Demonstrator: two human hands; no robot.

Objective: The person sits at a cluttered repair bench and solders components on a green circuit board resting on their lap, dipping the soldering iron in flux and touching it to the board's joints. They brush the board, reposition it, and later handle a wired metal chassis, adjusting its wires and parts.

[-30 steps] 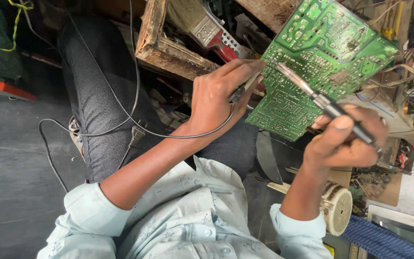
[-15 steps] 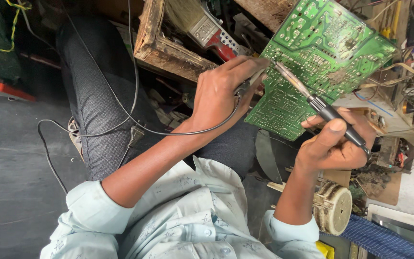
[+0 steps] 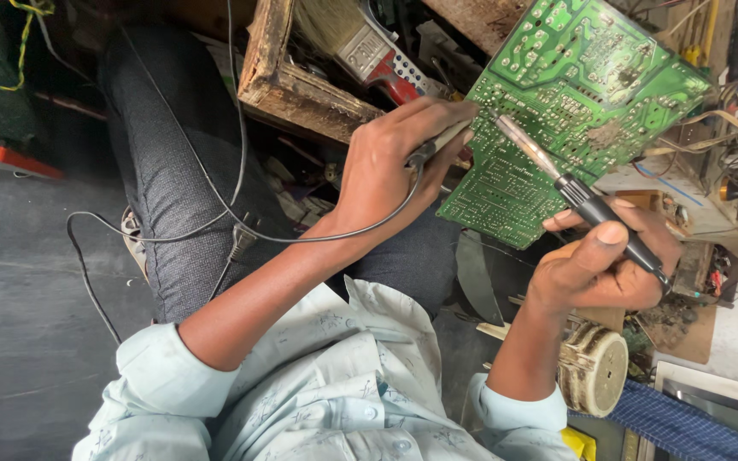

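The left hand (image 3: 390, 162) closes its grip around a corded probe (image 3: 439, 143), whose tip meets the lower edge of the green circuit board (image 3: 578, 102); a thin black cable (image 3: 241, 232) runs from it across the forearm and down over the grey-trousered leg (image 3: 172, 188). The right hand (image 3: 604, 260) clamps its grip on the black handle of a soldering iron (image 3: 574, 192), the metal tip resting on the board's solder side. The board stands tilted, raised above the lap, in front of a worn wooden frame (image 3: 288, 85) and a paintbrush (image 3: 360, 43).
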